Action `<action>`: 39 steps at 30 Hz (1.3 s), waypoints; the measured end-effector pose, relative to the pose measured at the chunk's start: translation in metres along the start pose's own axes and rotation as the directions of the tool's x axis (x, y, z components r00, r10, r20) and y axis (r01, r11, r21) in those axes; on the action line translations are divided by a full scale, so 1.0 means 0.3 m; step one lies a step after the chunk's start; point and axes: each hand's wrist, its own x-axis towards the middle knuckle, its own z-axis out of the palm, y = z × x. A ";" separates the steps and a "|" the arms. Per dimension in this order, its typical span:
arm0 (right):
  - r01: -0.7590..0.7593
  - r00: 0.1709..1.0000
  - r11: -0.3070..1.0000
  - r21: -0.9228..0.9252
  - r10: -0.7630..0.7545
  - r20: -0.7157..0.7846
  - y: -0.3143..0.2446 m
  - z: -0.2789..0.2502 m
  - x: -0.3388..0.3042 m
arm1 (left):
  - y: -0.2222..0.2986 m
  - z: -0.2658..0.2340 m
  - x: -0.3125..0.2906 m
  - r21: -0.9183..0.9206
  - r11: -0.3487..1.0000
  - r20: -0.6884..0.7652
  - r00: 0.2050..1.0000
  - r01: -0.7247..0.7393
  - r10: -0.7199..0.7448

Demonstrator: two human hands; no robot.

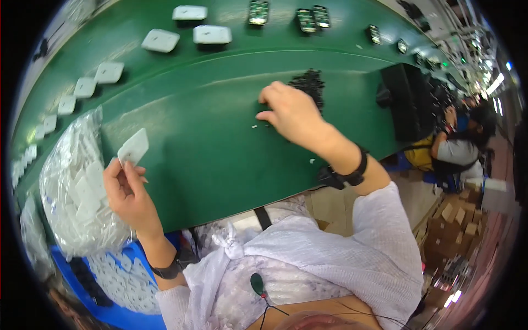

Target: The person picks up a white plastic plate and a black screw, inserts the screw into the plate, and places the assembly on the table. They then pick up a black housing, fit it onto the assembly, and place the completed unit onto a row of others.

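Tilting upward, a white plate point(134, 147) is pinched by the left hand point(129, 190) over a green table point(214, 165), near a clear bag point(61, 176) of white pieces point(86, 192). Well apart, the right hand point(294, 113) is held beside a black pile point(309, 84); whether anything is gripped there cannot be told.

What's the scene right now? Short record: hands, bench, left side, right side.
Left hand: holds a white plate
Right hand: beside a pile of black pieces; grip unclear
Bench: green, with white cases and green circuit boards along the far side
Left side: clear bag of white pieces; blue bin of white parts
Right side: black box
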 end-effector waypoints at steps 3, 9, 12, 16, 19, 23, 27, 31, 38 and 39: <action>0.057 0.997 0.993 -0.099 -0.062 -0.052 -0.008 0.036 -0.015 | 0.016 0.085 -0.023 -0.356 0.914 0.232 0.966 0.192 -0.113; 0.014 0.987 0.947 0.322 0.039 -0.158 -0.071 0.019 0.014 | 0.095 0.150 -0.011 -0.412 0.901 0.475 0.876 0.133 0.088; 0.043 0.976 0.768 0.639 0.104 -0.190 -0.137 -0.042 0.049 | 0.172 0.196 0.002 -0.454 0.884 0.467 0.875 0.114 0.127; 0.102 0.972 0.545 0.832 0.123 -0.200 -0.222 -0.025 0.096 | 0.173 0.242 -0.009 -0.486 0.871 0.363 0.923 0.074 0.125; 0.108 0.971 0.514 0.851 0.130 -0.201 -0.267 0.007 0.126 | 0.153 0.242 -0.011 -0.517 0.856 0.306 0.934 -0.001 0.186; 0.066 0.979 0.436 0.898 0.147 -0.144 -0.275 0.040 0.151 | 0.122 0.239 0.005 -0.447 0.891 0.270 0.938 -0.077 0.217; -0.041 0.981 0.323 0.945 0.190 -0.022 -0.268 0.050 0.158 | 0.122 0.241 0.015 -0.388 0.918 0.289 0.936 -0.079 0.202; -0.040 0.980 0.547 0.836 0.184 -0.073 -0.233 0.036 0.151 | 0.120 0.258 0.021 -0.393 0.913 0.239 0.946 -0.112 0.219; -0.126 0.988 0.516 0.847 0.142 0.061 -0.251 0.012 0.149 | 0.121 0.240 0.004 -0.541 0.803 0.394 0.919 0.250 -0.021; -0.101 0.987 0.556 0.825 0.161 0.012 -0.251 0.002 0.148 | 0.136 0.244 0.008 -0.538 0.805 0.387 0.922 0.249 -0.027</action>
